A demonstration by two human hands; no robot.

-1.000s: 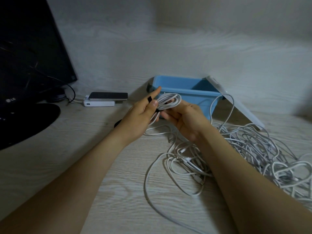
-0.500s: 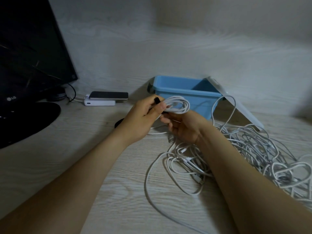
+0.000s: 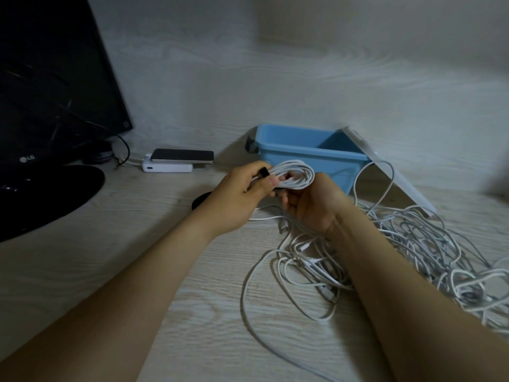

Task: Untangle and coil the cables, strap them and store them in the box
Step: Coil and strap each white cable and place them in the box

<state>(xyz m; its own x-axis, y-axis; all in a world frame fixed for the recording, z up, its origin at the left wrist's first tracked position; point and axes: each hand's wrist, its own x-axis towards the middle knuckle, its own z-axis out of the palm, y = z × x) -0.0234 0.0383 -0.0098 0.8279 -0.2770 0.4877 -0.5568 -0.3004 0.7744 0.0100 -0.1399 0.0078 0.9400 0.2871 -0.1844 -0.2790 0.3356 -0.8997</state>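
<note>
Coil: a small coil of white cable (image 3: pixel 296 175), wound in several oval loops, is held in the air above the middle of the pale wood-grain desk (image 3: pixel 137 244), just in front of the box.
Strap: a short black strap (image 3: pixel 264 172) sits at the coil's left end, against the left thumb; I cannot tell whether it goes all the way round the loops.
Left hand: the left hand (image 3: pixel 239 197) pinches the strap and the coil's left end between thumb and curled fingers.
Right hand: the right hand (image 3: pixel 314 205) is under the coil with its back to the camera. Its fingers curl up beneath the loops and carry them, and the fingertips are hidden.
Box: a rectangular blue plastic box (image 3: pixel 308 153) stands open toward the desk's back edge, near the wall. The part of its inside that shows holds nothing.
Lid: a flat white lid (image 3: pixel 396 172) leans tilted against the box's right side, with its lower end on the desk.
Loose cables: a tangle of thin white cables (image 3: pixel 413 252) spreads over the right half of the desk, running under the right forearm and out to the right edge of view. One strand arcs up beside the box.
Back left corner: a black LG monitor (image 3: pixel 49 92) on a round black base.
Beside the monitor: a dark smartphone (image 3: pixel 181 156) lies flat on a white power bank (image 3: pixel 168 168).
</note>
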